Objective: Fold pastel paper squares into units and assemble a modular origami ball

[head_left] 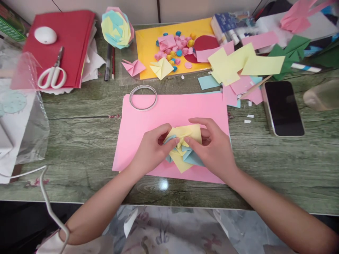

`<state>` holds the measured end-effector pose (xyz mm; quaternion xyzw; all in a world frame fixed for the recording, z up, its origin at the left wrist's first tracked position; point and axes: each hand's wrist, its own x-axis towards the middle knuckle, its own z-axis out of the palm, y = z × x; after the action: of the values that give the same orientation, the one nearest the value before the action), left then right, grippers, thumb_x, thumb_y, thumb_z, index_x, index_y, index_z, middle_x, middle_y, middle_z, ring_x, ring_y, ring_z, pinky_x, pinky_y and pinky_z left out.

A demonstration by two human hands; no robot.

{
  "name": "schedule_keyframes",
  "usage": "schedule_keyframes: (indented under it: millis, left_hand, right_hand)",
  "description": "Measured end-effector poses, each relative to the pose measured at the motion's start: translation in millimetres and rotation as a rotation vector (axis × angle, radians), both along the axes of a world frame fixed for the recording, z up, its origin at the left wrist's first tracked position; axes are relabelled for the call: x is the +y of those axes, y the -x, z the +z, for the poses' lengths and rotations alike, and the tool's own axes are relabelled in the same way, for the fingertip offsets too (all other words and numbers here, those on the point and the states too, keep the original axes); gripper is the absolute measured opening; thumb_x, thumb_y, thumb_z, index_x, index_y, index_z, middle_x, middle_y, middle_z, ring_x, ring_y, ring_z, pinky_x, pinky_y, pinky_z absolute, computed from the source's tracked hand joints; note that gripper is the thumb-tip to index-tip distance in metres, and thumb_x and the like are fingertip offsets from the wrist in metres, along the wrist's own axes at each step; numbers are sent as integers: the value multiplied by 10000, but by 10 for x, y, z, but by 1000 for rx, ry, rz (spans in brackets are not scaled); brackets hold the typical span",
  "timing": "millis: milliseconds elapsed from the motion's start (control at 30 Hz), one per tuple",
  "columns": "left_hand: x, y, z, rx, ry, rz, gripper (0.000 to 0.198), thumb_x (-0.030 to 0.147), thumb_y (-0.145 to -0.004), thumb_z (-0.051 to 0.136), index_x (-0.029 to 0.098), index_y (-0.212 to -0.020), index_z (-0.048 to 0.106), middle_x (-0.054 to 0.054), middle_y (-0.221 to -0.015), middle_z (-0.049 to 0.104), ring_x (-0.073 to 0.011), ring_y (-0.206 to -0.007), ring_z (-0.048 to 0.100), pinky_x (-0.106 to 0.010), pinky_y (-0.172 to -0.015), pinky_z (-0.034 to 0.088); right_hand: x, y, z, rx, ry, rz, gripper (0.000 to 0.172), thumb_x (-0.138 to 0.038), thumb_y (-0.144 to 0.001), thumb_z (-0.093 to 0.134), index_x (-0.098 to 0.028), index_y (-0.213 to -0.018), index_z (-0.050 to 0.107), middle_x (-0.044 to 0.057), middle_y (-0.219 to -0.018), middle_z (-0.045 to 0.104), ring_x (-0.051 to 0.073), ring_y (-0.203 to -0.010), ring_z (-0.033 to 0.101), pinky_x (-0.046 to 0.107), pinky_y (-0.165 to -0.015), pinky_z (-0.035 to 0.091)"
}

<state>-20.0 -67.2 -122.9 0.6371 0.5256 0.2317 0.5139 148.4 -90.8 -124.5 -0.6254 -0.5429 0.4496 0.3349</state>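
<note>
Head view. Folded paper (181, 150), yellow and blue: above pink sheets (169, 110). Left hand (155, 144), right hand (217, 148): each pinching it, thumbs close together. Risk, judged: uneven thumb pressure could crush or loosen folds. Writing: none legible; print on blue pack (229, 23) blurred.

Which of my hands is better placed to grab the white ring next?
Probably your left hand: it is nearer the white ring at the far edge of the pink paper. Your right hand is farther across. Both hold the folded paper.
</note>
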Motion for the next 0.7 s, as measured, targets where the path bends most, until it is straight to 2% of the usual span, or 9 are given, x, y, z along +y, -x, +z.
schedule_keyframes:
  millis: [200, 300, 433, 700]
  left_hand:
    - [-7, 2, 3, 2, 1, -12, 183, 236, -798, 525, 185, -662, 413, 56, -596, 327, -94, -565, 342, -224, -508, 272]
    - [-3, 2, 7, 10, -7, 1, 200, 231, -794, 526, 185, -648, 397, 57, -597, 317, -92, -563, 330, -224, -511, 268]
    - [5, -12, 6, 19, -19, -6, 187, 212, -788, 523, 182, -648, 404, 55, -605, 319, -92, -572, 329, -227, -524, 270]
    - [-8, -38, 4, 14, -16, -32, 172, 226, -801, 515, 176, -655, 440, 49, -611, 348, -95, -583, 347, -228, -539, 285]
  right_hand:
    - [8, -1, -1, 26, 16, 1, 383, -179, -756, 560, -283, -1118, 491, -47, -665, 617, 137, -584, 576, 259, -530, 461]
    - [14, -9, 15, 32, 39, 33, 448, -171, -728, 581, -296, -1143, 471, -47, -685, 610, 136, -579, 578, 249, -508, 465]
    - [30, -20, 38, -72, 30, 74, 523, -155, -673, 621, -323, -1149, 479, -55, -704, 582, 126, -556, 568, 235, -478, 454]
    - [48, -17, 70, -236, -42, 90, 514, -135, -644, 629, -306, -1118, 525, -54, -809, 635, 98, -546, 572, 220, -505, 448]
